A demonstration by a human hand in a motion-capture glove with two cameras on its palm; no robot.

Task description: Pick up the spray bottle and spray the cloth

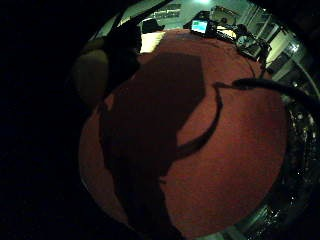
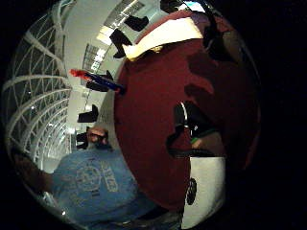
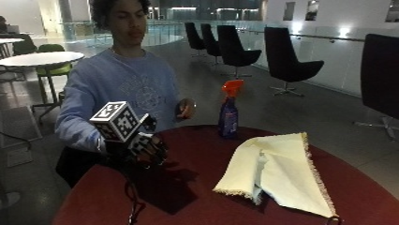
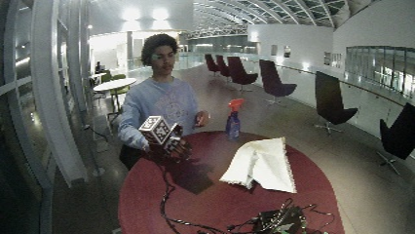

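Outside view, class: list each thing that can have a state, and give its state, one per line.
Spray bottle: upright at the table's far edge, untouched.
Cloth: lying folded and rumpled on the red table.
Gloved right hand: above the table, holding nothing, fingers loosely curled.
Bare hand: raised, holding nothing.

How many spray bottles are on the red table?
1. The spray bottle with the orange top stands upright near the table edge, beside the person's bare hand, apart from the cloth.

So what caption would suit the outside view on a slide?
Gloved right hand hovers open above the red table, spray bottle and cloth untouched.
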